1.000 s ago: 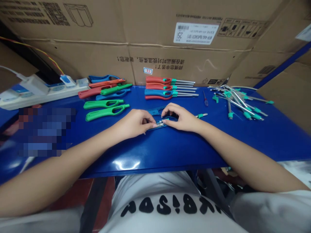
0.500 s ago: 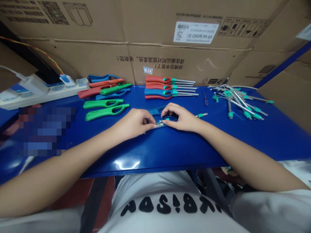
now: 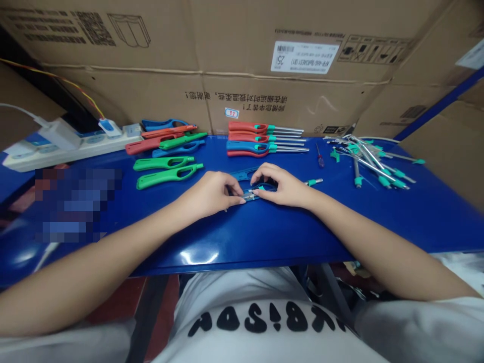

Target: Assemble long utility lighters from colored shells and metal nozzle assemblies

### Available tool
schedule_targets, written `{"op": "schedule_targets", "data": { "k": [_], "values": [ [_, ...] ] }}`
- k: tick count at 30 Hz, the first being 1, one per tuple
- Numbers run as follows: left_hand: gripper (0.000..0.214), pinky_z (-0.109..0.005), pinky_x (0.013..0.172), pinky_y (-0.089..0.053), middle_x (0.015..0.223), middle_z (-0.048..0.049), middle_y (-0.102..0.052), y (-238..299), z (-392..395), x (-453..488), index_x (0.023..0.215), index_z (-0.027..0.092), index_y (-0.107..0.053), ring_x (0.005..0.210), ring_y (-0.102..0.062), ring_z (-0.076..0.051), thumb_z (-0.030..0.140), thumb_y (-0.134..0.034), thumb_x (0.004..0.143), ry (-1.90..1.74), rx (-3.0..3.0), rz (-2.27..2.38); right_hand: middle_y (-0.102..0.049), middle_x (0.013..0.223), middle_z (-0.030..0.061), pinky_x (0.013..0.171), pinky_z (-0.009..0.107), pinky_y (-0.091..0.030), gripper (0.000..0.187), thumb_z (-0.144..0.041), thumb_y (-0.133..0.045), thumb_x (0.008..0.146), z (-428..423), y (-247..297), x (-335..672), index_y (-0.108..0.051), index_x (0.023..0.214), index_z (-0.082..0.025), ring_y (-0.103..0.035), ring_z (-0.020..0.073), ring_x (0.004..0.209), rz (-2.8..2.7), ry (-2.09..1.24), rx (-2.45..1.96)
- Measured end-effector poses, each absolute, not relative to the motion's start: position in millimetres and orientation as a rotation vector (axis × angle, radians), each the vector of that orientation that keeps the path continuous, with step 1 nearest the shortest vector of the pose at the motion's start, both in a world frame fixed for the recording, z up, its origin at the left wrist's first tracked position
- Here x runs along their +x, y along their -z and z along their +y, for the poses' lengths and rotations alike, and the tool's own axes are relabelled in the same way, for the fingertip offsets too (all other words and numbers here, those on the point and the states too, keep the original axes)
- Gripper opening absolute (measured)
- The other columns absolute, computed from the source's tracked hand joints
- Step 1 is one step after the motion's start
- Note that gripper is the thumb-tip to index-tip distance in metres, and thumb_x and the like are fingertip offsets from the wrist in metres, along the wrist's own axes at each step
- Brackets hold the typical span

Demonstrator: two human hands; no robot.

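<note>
In the middle of the table, my left hand [image 3: 215, 192] has thumb and index fingertips closed at the left end of small clear and metal inner parts [image 3: 248, 195] of a blue utility lighter. My right hand [image 3: 283, 186] pinches the same lighter from the right, fingers curled over its handle. A teal piece shows by its thumb. Beyond that wrist, the metal tube [image 3: 315, 181] with a teal collar sticks out. Just behind my fingers lies another blue lighter shell [image 3: 243, 175], partly covered by my right hand. My palms hide much of the lighter.
Green lighter shells [image 3: 170, 176] lie at left, near a pile of coloured handles [image 3: 166, 138]. Lighters with tubes [image 3: 249, 147] are stacked at the back. A screwdriver [image 3: 320, 159] and loose tubes [image 3: 372, 161] lie right. A power strip [image 3: 75, 148] and cardboard [image 3: 151, 91] border the table.
The view has shifted slightly. My left fingertips have moved a little at the inner parts; both hands stay at the lighter.
</note>
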State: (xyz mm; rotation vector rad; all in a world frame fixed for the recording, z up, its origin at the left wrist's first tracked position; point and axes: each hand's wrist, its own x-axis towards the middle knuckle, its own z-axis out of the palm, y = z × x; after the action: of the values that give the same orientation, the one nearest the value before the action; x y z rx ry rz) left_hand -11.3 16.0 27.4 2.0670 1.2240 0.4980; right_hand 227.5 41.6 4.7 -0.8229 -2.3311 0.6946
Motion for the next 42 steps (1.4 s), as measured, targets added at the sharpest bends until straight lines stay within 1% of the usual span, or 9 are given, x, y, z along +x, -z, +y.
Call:
{"op": "schedule_targets", "data": {
  "k": [5, 10, 14, 16, 18, 21, 32, 39, 42],
  "values": [
    [0.009, -0.023, 0.057, -0.046, 0.072, -0.0017, -0.074, -32, 15, -13, 0.086, 0.018, -0.081, 0.055, -0.063, -0.012, 0.023, -0.081, 0.079, -0.501, 2.217, 1.230, -0.064, 0.101, 0.0052, 0.078, 0.032, -0.050, 0.014, -0.028, -0.067, 0.090, 44, -12, 235, -0.066, 0.101, -0.020, -0.057, 0.0160, 0.083, -2.266, -0.750, -0.851],
    [0.015, -0.025, 0.064, -0.048, 0.085, -0.0033, -0.075, -35, 14, -15, 0.093, 0.018, -0.081, 0.064, -0.064, -0.013, 0.023, -0.080, 0.079, -0.504, 2.381, 1.228, -0.057, 0.075, -0.0019, 0.058, 0.025, -0.041, 0.018, -0.032, -0.069, 0.088, 47, -28, 254, -0.066, 0.097, -0.017, -0.047, 0.0106, 0.062, -2.341, -0.933, -0.968],
    [0.026, -0.030, 0.079, -0.051, 0.099, -0.0055, -0.074, -37, 10, -13, 0.106, 0.018, -0.076, 0.088, -0.067, -0.021, 0.029, -0.077, 0.082, -0.574, 2.507, 1.124, -0.059, 0.074, -0.0028, 0.053, 0.023, -0.039, 0.022, -0.031, -0.073, 0.083, 43, -39, 262, -0.066, 0.099, -0.017, -0.046, 0.0091, 0.057, -2.453, -0.980, -1.017],
    [0.023, -0.035, 0.091, -0.051, 0.109, -0.0075, -0.072, -36, 8, -11, 0.109, 0.018, -0.072, 0.104, -0.065, -0.024, 0.030, -0.070, 0.089, -0.579, 2.601, 1.017, -0.064, 0.080, -0.0006, 0.055, 0.023, -0.041, 0.021, -0.030, -0.074, 0.082, 42, -41, 262, -0.066, 0.097, -0.017, -0.049, 0.0092, 0.059, -2.486, -0.932, -1.019],
    [0.019, -0.037, 0.097, -0.050, 0.112, -0.0087, -0.070, -33, 6, -9, 0.109, 0.017, -0.068, 0.109, -0.062, -0.025, 0.027, -0.063, 0.094, -0.552, 2.657, 0.946, -0.065, 0.080, 0.0001, 0.056, 0.023, -0.042, 0.017, -0.028, -0.074, 0.082, 41, -41, 262, -0.067, 0.093, -0.017, -0.051, 0.0097, 0.060, -2.517, -0.885, -1.010],
    [0.015, -0.037, 0.095, -0.051, 0.107, -0.0087, -0.070, -28, 5, -8, 0.105, 0.016, -0.067, 0.105, -0.063, -0.024, 0.022, -0.059, 0.095, -0.546, 2.657, 0.975, -0.064, 0.076, -0.0001, 0.057, 0.023, -0.042, 0.013, -0.028, -0.072, 0.083, 41, -40, 260, -0.067, 0.088, -0.017, -0.051, 0.0099, 0.059, -2.530, -0.867, -0.992],
    [0.013, -0.035, 0.084, -0.056, 0.095, -0.0062, -0.078, -26, 11, -11, 0.096, 0.017, -0.080, 0.089, -0.071, -0.022, 0.024, -0.070, 0.092, -0.610, 2.633, 1.015, -0.065, 0.079, 0.0016, 0.060, 0.023, -0.042, 0.014, -0.030, -0.070, 0.086, 36, -44, 258, -0.068, 0.086, -0.016, -0.052, 0.0101, 0.063, -2.571, -0.906, -0.979],
    [0.016, -0.036, 0.084, -0.056, 0.094, -0.0063, -0.078, -25, 14, -14, 0.096, 0.017, -0.080, 0.090, -0.071, -0.023, 0.028, -0.069, 0.093, -0.620, 2.666, 0.972, -0.064, 0.077, 0.0017, 0.059, 0.023, -0.040, 0.012, -0.026, -0.064, 0.088, 37, -44, 258, -0.068, 0.086, -0.015, -0.051, 0.0099, 0.061, -2.591, -0.874, -0.959],
    [0.021, -0.037, 0.086, -0.056, 0.102, -0.0081, -0.077, -27, 13, -14, 0.107, 0.016, -0.077, 0.097, -0.070, -0.025, 0.029, -0.069, 0.093, -0.653, 2.713, 0.992, -0.063, 0.072, 0.0002, 0.059, 0.023, -0.039, 0.012, -0.026, -0.064, 0.088, 37, -44, 258, -0.068, 0.087, -0.015, -0.050, 0.0099, 0.059, -2.588, -0.869, -0.974]
  ]
}}
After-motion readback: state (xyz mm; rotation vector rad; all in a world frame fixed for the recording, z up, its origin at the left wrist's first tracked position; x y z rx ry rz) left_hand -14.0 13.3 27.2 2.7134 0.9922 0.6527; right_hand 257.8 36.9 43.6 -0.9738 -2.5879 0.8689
